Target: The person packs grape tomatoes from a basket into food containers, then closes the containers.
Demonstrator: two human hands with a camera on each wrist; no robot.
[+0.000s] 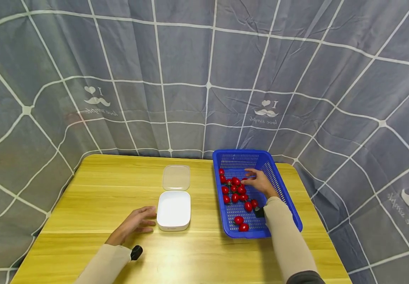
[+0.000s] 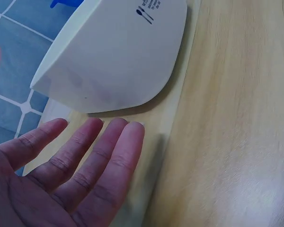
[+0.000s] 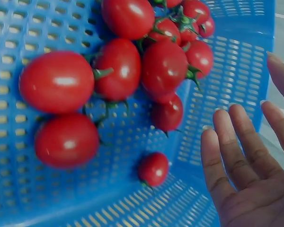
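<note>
A blue perforated plastic basket holds several red cherry tomatoes, some with green stems. My right hand is over the basket's right part, fingers extended toward the tomatoes. In the right wrist view, the fingers are apart from the tomatoes and hold nothing. To the left stands a white square container, with its mouth facing up. My left hand is just beside its left side, fingers straight and spread. The left wrist view shows those fingertips close to the container wall; contact cannot be told.
A translucent square lid lies flat on the wooden table behind the white container. A grey curtain with white grid lines hangs behind and around the table.
</note>
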